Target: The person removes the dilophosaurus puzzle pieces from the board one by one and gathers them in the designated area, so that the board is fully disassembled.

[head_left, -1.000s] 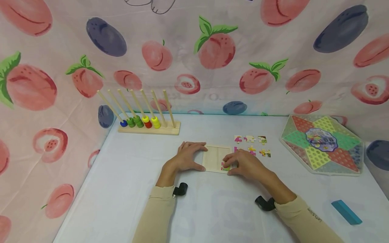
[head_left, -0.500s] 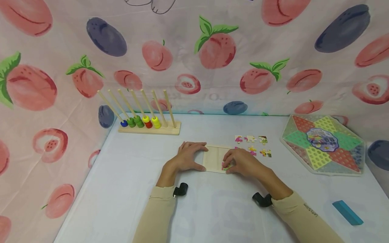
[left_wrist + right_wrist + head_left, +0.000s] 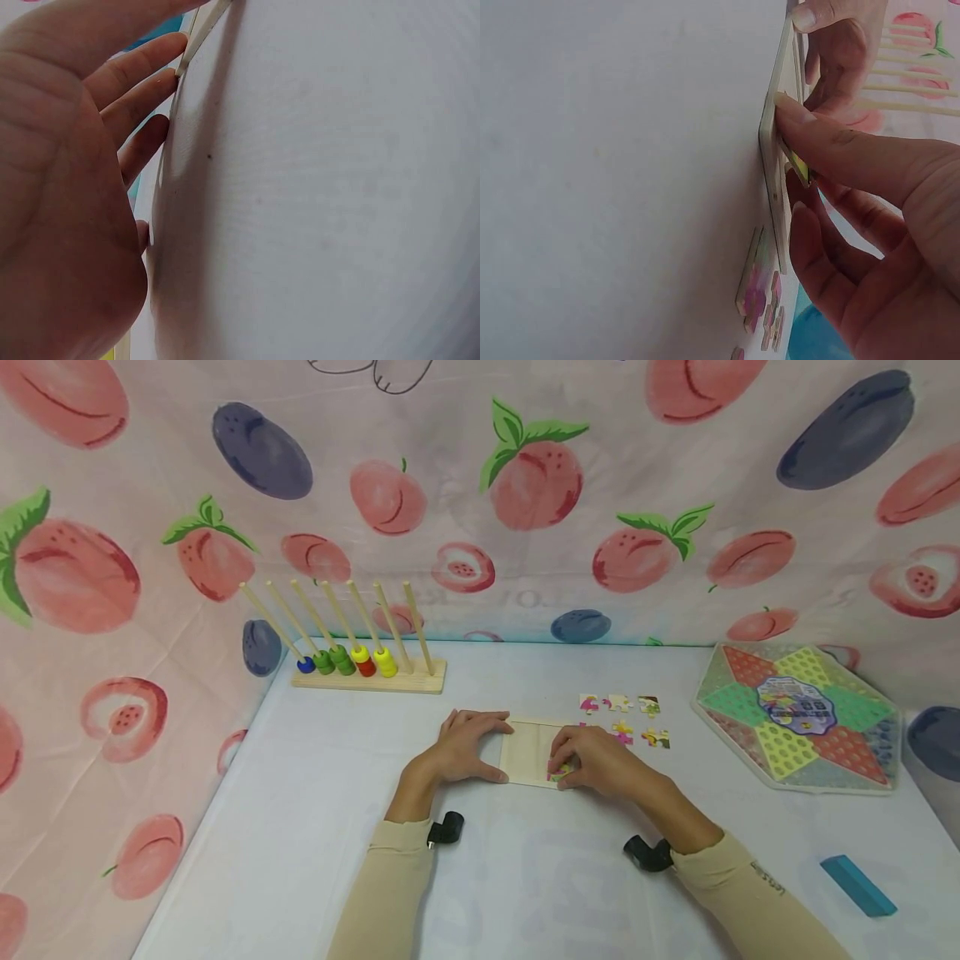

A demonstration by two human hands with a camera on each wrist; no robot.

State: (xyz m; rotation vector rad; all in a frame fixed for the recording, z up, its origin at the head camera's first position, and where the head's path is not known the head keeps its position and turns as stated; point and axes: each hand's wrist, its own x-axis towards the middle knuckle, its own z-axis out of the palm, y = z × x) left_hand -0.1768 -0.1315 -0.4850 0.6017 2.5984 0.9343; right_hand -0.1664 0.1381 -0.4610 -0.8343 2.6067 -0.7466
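In the head view a shallow wooden puzzle tray [image 3: 522,752] lies flat at the middle of the table. My left hand [image 3: 463,750] holds its left end, fingers at the far corner and thumb at the near one. My right hand [image 3: 606,763] pinches a pink-and-green jigsaw piece [image 3: 559,772] over the tray's near right corner. In the right wrist view that piece [image 3: 799,163] is tilted under the thumb, one edge against the tray [image 3: 774,169]. Several loose jigsaw pieces [image 3: 622,733] lie in two rows behind the right hand, one partly hidden by it.
A wooden bead counting rack [image 3: 367,677] with upright pegs stands at the back left. At the right lies a hexagonal Chinese checkers board [image 3: 795,717]. A blue block [image 3: 857,885] sits near the right front. Fruit-printed cloth [image 3: 450,485] hangs behind the table.
My right hand has shifted slightly left over the tray's corner, with the jigsaw piece in its fingers. Between the last two frames it hardly moves. The left hand stays in place.
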